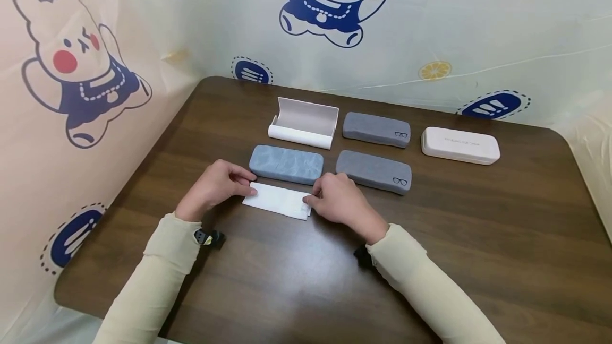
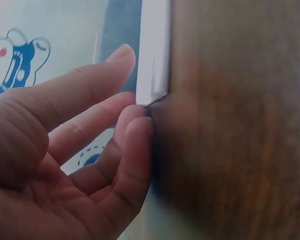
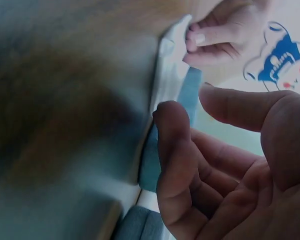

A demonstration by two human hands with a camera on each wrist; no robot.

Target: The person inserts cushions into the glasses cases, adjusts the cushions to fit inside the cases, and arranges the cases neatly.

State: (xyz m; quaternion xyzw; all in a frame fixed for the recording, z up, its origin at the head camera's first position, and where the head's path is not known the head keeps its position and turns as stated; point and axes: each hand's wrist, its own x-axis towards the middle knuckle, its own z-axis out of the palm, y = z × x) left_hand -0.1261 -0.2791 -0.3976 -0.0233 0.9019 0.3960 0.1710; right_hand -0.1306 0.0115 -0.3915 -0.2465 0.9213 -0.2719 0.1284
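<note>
A folded white cloth (image 1: 279, 201) lies on the table in the head view, in front of a pale blue marbled glasses case (image 1: 287, 164). At its left end, my left hand (image 1: 217, 182) touches the cloth with loosely bent fingers. In the left wrist view the fingertips (image 2: 132, 115) meet the cloth's corner, the thumb spread apart from them. My right hand (image 1: 341, 200) is at the opposite end, fingertips on the cloth beside a small uneven fold. The right wrist view shows a gap between the thumb (image 3: 227, 102) and the bent fingers.
Behind the blue case stands an open white glasses case (image 1: 306, 123). Two grey cases (image 1: 376, 129) with glasses icons sit to its right, one in front of the other. A closed off-white case (image 1: 459, 145) lies farther right. Printed sheeting (image 1: 191, 15) surrounds the dark wooden table (image 1: 287, 291).
</note>
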